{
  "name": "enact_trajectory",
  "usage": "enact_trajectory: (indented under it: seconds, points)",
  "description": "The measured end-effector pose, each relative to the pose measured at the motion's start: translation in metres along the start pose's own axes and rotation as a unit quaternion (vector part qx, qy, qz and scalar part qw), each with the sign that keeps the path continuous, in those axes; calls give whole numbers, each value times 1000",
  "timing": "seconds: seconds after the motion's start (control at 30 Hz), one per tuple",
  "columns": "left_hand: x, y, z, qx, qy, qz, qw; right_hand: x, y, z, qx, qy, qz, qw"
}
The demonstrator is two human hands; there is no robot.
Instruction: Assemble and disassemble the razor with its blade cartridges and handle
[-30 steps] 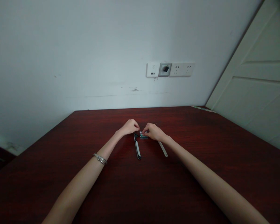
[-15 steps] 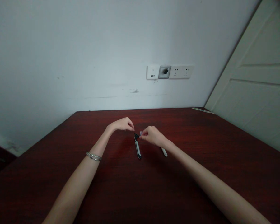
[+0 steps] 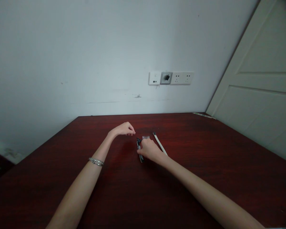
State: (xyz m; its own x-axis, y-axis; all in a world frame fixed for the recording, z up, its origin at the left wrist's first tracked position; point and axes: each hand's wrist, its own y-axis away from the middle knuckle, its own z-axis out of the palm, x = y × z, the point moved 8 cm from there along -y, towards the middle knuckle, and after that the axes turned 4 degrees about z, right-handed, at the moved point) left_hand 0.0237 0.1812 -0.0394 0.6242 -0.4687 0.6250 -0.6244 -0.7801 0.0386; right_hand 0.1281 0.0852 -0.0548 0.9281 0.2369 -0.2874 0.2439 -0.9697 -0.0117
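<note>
My right hand [image 3: 148, 149] lies on the dark red table [image 3: 205, 152] with its fingers closed round a black razor handle [image 3: 138, 143]; the handle's head shows at the far end and its tail below my fingers. A small clear cartridge case [image 3: 146, 137] sits just beyond this hand. A white razor handle [image 3: 159, 143] lies slanted to its right. My left hand [image 3: 123, 128] hovers a little to the left of the case, fingers curled into a pinch; whatever is in the pinch is too small to see. A silver bracelet [image 3: 96, 162] circles my left wrist.
The table meets a pale wall at the back, where a row of white sockets [image 3: 171, 78] is mounted. A cream door [image 3: 259, 101] stands along the right side. A thin pale strip [image 3: 203, 115] lies at the table's far right corner.
My right hand let go of the small case, came nearer and closed on the black handle. The white handle now shows fully. My left hand drew back to the left, still pinched.
</note>
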Motion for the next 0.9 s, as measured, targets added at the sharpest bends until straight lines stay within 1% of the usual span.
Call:
enact_trajectory:
  seconds: [0.2,0.47,0.53,0.6,0.67,0.73,0.83,0.9]
  points:
    - [2,1,-5,19,8,11,1000,-4,0,1,5,22,12,1000]
    - [-2,1,-10,44,3,9,999,-1,-3,7,-3,-7,1,1000]
    - [-3,1,-11,48,4,8,999,-1,-3,1,15,-22,-2,1000]
    - [-2,1,-13,61,-2,13,998,4,-4,-14,41,-47,-6,998]
    - [-1,2,-16,78,-6,16,997,21,-7,-34,71,-81,-1,994]
    - [-3,2,-17,92,1,9,996,52,-9,-60,121,-108,20,987]
    - [-6,1,-17,105,17,-8,994,123,-10,-91,204,-110,94,968]
    - [-6,0,-15,110,18,-11,994,172,-10,-97,227,-94,146,958]
